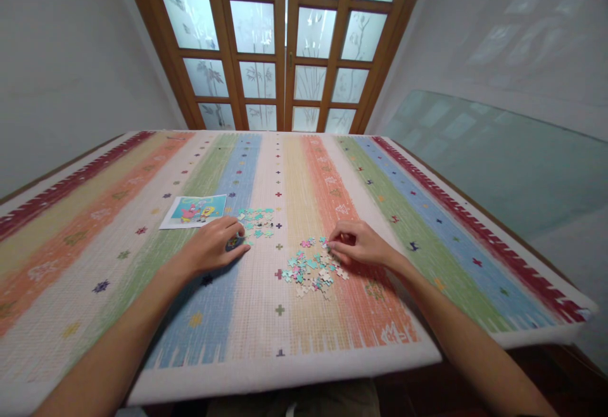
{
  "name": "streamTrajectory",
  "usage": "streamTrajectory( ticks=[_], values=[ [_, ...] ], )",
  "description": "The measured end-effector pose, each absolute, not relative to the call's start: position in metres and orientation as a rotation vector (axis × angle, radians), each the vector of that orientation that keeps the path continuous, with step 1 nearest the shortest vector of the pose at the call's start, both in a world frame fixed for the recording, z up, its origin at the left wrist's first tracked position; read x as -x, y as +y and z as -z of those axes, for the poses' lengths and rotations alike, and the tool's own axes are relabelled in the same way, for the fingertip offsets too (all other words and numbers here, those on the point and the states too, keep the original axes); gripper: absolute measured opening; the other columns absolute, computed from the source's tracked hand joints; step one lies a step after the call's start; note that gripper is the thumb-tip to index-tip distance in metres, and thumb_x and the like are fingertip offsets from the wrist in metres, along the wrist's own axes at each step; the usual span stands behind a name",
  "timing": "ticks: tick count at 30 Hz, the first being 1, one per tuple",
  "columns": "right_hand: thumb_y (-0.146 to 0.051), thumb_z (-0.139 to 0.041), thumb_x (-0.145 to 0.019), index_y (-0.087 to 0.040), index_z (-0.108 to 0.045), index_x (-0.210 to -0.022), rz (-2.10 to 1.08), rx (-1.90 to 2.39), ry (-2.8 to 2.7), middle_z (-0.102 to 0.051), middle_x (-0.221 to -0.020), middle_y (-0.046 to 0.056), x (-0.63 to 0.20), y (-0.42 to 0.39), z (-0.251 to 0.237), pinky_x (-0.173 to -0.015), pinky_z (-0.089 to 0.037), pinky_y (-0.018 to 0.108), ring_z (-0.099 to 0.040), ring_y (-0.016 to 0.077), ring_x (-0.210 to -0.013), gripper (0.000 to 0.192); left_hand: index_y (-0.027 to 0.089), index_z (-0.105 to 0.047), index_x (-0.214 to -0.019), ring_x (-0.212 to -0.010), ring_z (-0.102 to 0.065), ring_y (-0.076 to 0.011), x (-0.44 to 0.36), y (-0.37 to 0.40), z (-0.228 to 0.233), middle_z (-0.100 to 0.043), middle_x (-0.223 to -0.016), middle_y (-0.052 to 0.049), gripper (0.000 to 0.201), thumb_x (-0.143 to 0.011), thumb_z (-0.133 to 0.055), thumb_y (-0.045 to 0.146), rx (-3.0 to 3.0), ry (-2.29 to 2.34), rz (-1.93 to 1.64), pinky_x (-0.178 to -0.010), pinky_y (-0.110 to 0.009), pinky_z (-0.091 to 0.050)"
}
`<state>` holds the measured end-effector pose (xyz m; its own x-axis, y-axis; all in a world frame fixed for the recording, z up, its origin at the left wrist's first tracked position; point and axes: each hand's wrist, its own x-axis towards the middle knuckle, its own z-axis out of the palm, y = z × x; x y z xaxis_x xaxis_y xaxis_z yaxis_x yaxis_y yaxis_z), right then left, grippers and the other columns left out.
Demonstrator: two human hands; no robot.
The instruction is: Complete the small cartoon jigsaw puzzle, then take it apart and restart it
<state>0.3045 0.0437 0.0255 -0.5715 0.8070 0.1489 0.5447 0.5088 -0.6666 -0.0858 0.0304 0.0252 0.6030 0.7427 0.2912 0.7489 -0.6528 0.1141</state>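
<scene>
A wooden-framed door [285, 43] with frosted glass panes (etched with bamboo stems) fills the far wall and lets in soft daylight. Plain pale walls [61, 68] stand on either side. The counter [546, 258] is covered by a woven cloth [266, 170] in coloured stripes with dark red borders. A sheet of greenish glass [503, 157] leans along the right wall

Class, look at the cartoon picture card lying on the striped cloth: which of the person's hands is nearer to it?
Left. The left hand rests just below the picture card, near its lower right corner; the right hand lies far to the card's right, at the loose puzzle pieces.
</scene>
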Motion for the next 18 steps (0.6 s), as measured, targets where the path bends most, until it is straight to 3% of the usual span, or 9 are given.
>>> streamTrajectory(
  ticks=[9,18],
  values=[
    [-0.031,-0.066,-0.089,-0.019,-0.072,-0.082,-0.799,1.103,-2.333,-0.067,-0.074,0.004,-0.307,0.046,-0.026,-0.061,-0.041,0.033,-0.053,0.0154,-0.064,0.015,0.019,-0.058,-0.092,-0.080,-0.057,-0.0233,0.083,0.028,-0.029,-0.062,-0.088,-0.006,0.025,-0.092,-0.057,0.044,2.779,-1.407,0.496,-0.076,-0.036,-0.046],
    [-0.018,-0.067,-0.078,-0.019,-0.073,-0.082,-0.888,1.095,-2.454,-0.066,-0.072,0.002,-0.312,0.047,-0.029,-0.060,-0.042,0.030,-0.055,0.0144,-0.063,0.007,0.020,-0.062,-0.074,-0.068,-0.059,-0.0217,0.103,0.031,-0.041,-0.063,-0.072,-0.004,0.014,-0.079,-0.055,0.031,2.843,-1.532,0.307,-0.069,-0.034,-0.044]
  ],
)
